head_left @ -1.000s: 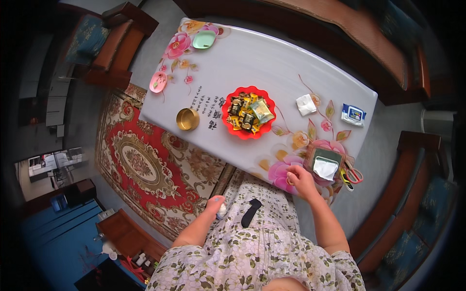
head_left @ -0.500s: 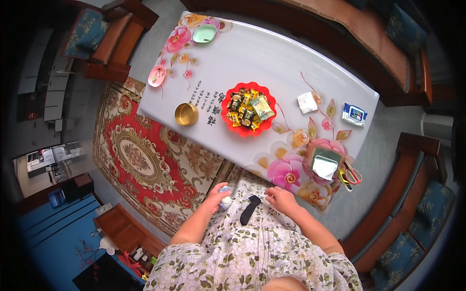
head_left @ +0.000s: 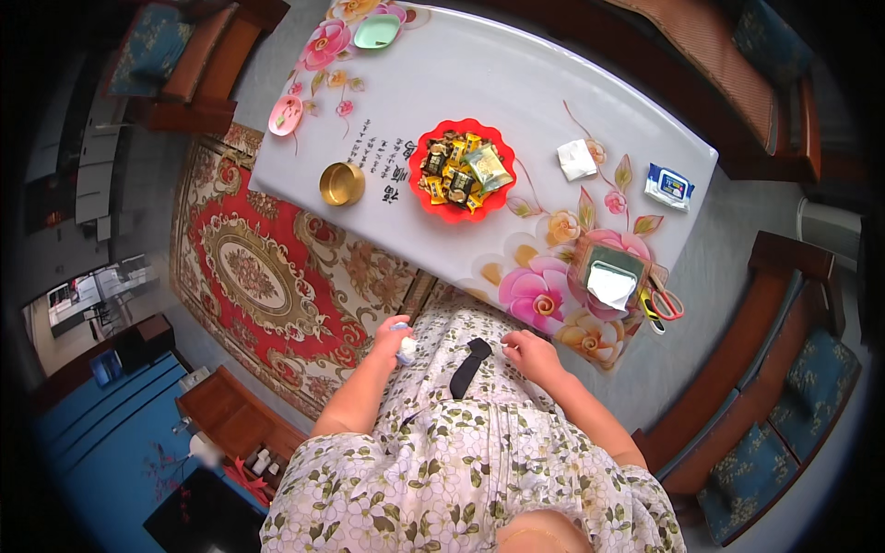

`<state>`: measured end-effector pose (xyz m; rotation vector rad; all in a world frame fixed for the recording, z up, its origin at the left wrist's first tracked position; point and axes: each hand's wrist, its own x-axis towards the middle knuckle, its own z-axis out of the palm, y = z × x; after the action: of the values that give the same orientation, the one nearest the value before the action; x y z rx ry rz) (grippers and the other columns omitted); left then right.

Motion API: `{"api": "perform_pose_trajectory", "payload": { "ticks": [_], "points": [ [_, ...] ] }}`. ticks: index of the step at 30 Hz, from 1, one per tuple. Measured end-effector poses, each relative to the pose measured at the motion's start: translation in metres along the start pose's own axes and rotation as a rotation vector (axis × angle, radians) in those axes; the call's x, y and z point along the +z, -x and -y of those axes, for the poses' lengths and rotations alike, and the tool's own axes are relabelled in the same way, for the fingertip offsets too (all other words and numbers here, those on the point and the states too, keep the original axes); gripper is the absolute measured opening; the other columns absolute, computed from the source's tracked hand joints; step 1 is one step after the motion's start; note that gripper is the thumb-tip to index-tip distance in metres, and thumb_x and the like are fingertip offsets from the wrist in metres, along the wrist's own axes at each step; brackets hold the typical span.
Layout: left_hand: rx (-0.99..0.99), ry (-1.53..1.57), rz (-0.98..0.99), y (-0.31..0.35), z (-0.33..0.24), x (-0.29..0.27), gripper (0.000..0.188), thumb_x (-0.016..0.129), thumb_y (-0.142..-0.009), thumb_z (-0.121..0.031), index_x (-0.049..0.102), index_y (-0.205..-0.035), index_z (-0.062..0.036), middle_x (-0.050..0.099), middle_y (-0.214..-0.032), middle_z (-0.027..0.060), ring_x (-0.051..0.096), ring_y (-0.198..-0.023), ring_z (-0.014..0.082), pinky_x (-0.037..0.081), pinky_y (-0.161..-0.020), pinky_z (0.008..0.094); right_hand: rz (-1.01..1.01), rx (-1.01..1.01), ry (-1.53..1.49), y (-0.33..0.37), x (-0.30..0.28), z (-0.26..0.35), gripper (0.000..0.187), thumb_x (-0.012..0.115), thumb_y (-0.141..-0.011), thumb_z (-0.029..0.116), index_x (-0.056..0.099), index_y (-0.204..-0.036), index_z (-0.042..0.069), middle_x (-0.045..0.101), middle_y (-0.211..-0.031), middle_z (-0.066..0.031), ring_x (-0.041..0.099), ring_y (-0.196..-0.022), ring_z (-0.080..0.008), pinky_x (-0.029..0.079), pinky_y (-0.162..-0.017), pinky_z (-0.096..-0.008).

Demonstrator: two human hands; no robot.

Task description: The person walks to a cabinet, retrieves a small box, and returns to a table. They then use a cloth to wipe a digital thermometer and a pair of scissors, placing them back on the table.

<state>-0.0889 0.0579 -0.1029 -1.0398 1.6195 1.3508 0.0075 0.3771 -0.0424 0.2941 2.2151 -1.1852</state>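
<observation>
My left hand (head_left: 385, 339) is closed around a small white-and-blue object (head_left: 406, 349) whose kind I cannot make out. It is over the left side of my flower-patterned lap. Opposite it, my right hand (head_left: 532, 356) is held with thumb and fingers brought together. Whatever may be between those fingertips is too small to see. Between the two hands a black strip of cloth (head_left: 468, 370) lies on my lap, its upper end bent over to the right.
Before me stands a table with a flowered cover (head_left: 387, 249). On it are a red scalloped bowl (head_left: 504, 150) of wrapped snacks, a gold-coloured bowl (head_left: 342, 184), a wet-wipes pack (head_left: 669, 187), a tissue box (head_left: 612, 278) and red-handled scissors (head_left: 667, 305). A wooden sofa (head_left: 737, 405) is at right.
My left hand has moved left, away from my right hand, still holding the white-and-blue object. The right hand stays beside the black cloth. The whole view has shifted slightly.
</observation>
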Motion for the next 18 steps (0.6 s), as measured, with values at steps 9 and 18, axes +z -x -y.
{"api": "perform_pose_trajectory", "payload": {
  "ticks": [9, 18],
  "points": [
    [0.066, -0.119, -0.097, 0.011, -0.008, -0.063, 0.034, 0.058, -0.079, 0.006, 0.056, -0.112, -0.0042, 0.061, -0.082, 0.0091, 0.06, -0.07, 0.0177, 0.051, -0.062, 0.0313, -0.057, 0.142, -0.012, 0.05, 0.01, -0.013, 0.021, 0.056, -0.084, 0.027, 0.064, -0.098, 0.013, 0.062, -0.097, -0.0094, 0.061, -0.088, -0.029, 0.048, -0.078, -0.0386],
    [0.181, -0.305, 0.082, 0.028, -0.08, -0.061, 0.038, 0.062, -0.075, 0.003, 0.057, -0.112, -0.0058, 0.062, -0.083, 0.0098, 0.062, -0.071, 0.0197, 0.051, -0.062, 0.0331, -0.169, 0.153, -0.103, 0.087, 0.024, -0.003, 0.022, 0.059, -0.082, 0.024, 0.063, -0.101, 0.013, 0.062, -0.097, -0.0077, 0.061, -0.089, -0.027, 0.048, -0.075, -0.0379]
  ]
}}
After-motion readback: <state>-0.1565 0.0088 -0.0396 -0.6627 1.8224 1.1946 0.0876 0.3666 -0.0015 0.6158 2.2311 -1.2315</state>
